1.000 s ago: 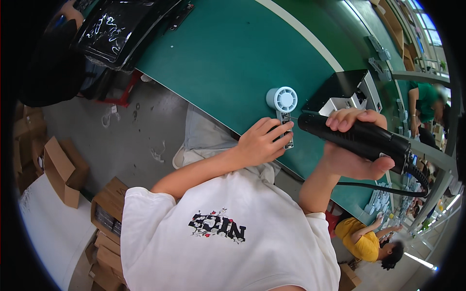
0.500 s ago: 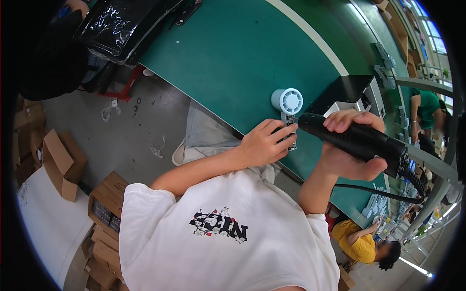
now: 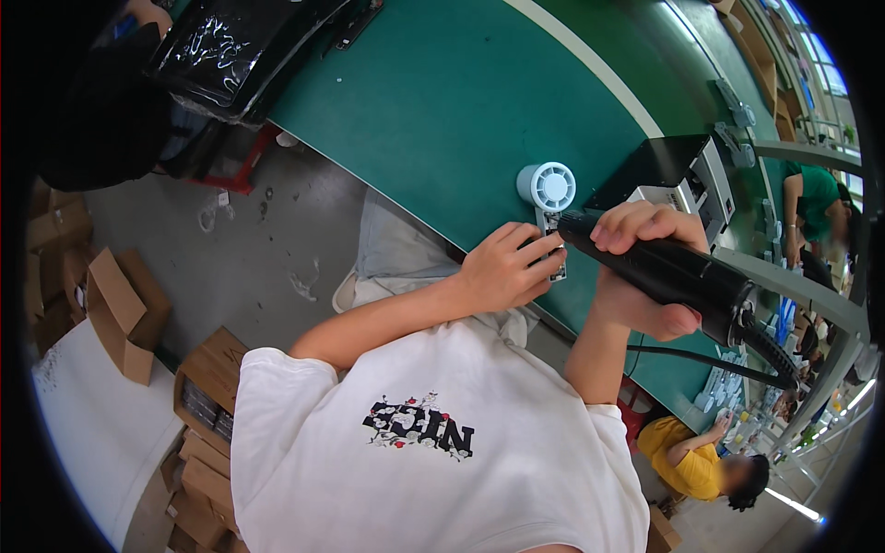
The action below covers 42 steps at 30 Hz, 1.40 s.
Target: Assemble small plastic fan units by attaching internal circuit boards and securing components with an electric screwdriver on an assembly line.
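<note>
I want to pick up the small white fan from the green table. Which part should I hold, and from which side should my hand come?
Probably best by the round head of the small white fan, from the far side of the green table. The left hand covers the handle, and the black power tool in the right hand points at it from the right.

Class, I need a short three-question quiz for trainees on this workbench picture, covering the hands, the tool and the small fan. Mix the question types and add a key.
1. True or false: the right hand grips a black power tool.
2. What does the left hand rest on?
A. a cardboard box
B. the handle of the small white fan
C. the black cable
3. What colour is the table?

Key: 1 true; 2 B; 3 green.
</note>
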Tool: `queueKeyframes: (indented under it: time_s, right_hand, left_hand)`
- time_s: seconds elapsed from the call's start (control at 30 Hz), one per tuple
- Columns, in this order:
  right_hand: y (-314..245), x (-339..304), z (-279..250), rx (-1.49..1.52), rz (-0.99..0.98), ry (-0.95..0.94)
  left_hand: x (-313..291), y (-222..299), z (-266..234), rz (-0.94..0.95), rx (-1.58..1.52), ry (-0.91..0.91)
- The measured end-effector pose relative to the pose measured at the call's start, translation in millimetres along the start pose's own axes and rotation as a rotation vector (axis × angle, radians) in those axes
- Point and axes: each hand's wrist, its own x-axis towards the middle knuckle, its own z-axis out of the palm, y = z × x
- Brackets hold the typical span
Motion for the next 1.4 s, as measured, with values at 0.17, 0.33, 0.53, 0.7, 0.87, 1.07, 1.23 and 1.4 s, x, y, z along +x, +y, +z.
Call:
queueKeyframes:
  time_s: [0.17, 0.33, 0.53, 0.7, 0.87, 1.07, 1.23, 1.4]
  right_hand:
    - [-10, 3, -7, 0.137, -0.049, -0.015]
    - [-80, -13, -48, 0.236, -0.055, 0.143]
    - [-103, -98, -111, 0.008, 0.542, 0.302]
    - [-86, -178, -138, -0.245, 0.936, 0.431]
    - [-72, -216, -153, -0.263, 1.035, 0.533]
    - [-69, -213, -161, -0.143, 0.95, 0.636]
    - [-75, -211, -164, -0.13, 0.98, 0.634]
    - [-77, -206, -163, -0.19, 0.962, 0.675]
  left_hand:
    - [2, 1, 5, -0.006, 0.021, 0.035]
    - [6, 13, -8, -0.08, -0.231, 0.02]
    - [1, 6, -8, -0.49, -0.368, 0.165]
    - [29, 19, -10, -0.602, -0.084, 0.038]
    - [44, 14, -1, -0.538, 0.174, 0.013]
    - [71, 25, -4, -0.568, 0.187, -0.067]
    - [119, 2, -35, -0.565, 0.186, -0.074]
    - [229, -71, -33, -0.18, 0.322, -0.195]
